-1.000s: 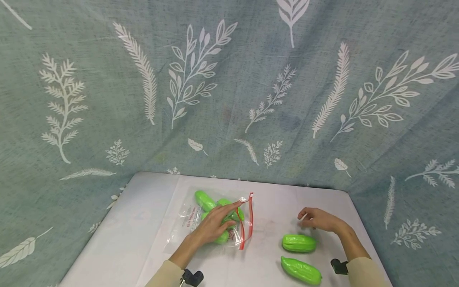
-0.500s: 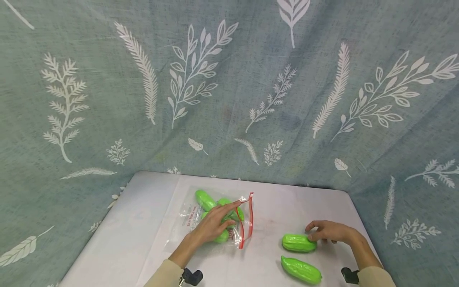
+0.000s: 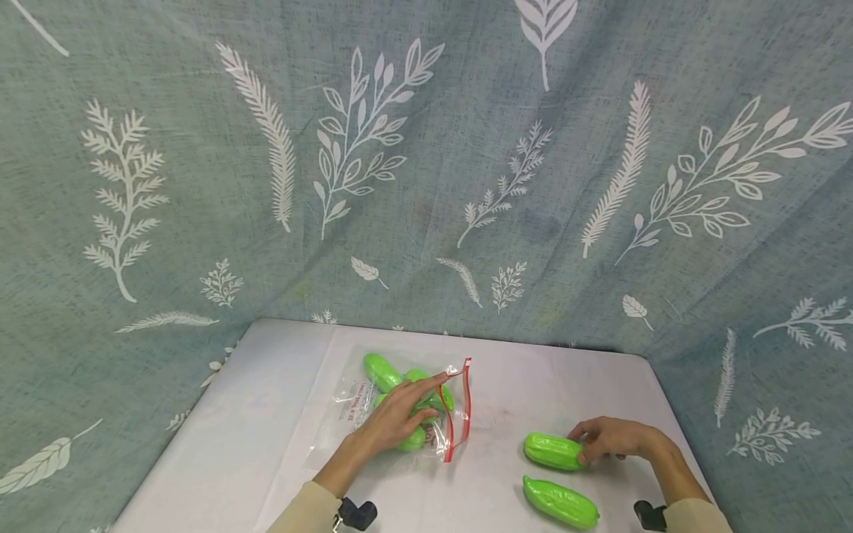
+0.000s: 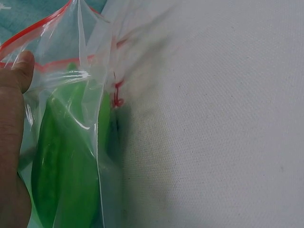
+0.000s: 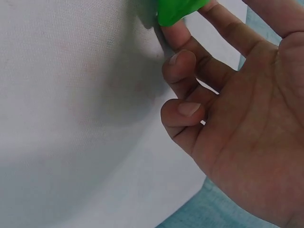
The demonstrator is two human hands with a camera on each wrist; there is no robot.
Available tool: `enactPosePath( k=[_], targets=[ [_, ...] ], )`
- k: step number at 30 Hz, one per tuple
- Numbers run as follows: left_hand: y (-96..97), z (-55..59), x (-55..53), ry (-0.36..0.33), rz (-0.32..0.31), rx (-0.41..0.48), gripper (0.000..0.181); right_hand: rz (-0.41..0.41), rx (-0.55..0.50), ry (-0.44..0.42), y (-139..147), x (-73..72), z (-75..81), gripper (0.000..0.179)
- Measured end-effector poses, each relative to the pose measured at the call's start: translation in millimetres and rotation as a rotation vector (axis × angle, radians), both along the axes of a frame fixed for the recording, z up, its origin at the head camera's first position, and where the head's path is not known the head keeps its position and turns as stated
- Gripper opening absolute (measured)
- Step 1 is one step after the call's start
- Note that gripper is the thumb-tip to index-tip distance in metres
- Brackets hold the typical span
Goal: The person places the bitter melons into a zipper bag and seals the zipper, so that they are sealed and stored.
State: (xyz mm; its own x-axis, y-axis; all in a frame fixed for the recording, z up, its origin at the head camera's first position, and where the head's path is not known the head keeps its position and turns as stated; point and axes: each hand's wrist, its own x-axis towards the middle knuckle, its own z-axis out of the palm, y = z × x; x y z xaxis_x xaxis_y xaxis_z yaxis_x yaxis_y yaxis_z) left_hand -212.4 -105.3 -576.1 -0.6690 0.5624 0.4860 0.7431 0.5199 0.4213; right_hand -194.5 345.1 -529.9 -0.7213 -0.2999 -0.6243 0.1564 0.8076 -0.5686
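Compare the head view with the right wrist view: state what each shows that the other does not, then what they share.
Only the head view shows the left hand resting flat on the clear zip bag of green gourds, a second loose gourd nearer the person, and the leaf-print backdrop. Only the right wrist view shows the right hand's palm and curled fingers from below, a fingertip under the gourd's end. Both show the right hand with its grip on the farther loose gourd on the white table.

Right hand [image 3: 609,438] has reached the green gourd [image 3: 553,452].
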Motion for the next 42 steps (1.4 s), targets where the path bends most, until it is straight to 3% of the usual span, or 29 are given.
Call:
enactPosePath(
  k=[24, 33, 42],
  targets=[
    [-1.4, -2.0, 0.8, -0.021, -0.002, 0.03, 0.074, 0.011, -0.065, -0.001, 1, -1.4, -3.1, 0.041],
    [-2.0, -1.9, 0.4, -0.011, 0.0, 0.02, 0.074, 0.029, -0.028, 0.024, -10, -8.7, 2.9, 0.039],
    [-1.7, -2.5, 0.5, -0.005, -0.003, 0.014, 0.073, 0.07, -0.056, 0.07, -26, -20.6, 12.9, 0.042]
  ],
)
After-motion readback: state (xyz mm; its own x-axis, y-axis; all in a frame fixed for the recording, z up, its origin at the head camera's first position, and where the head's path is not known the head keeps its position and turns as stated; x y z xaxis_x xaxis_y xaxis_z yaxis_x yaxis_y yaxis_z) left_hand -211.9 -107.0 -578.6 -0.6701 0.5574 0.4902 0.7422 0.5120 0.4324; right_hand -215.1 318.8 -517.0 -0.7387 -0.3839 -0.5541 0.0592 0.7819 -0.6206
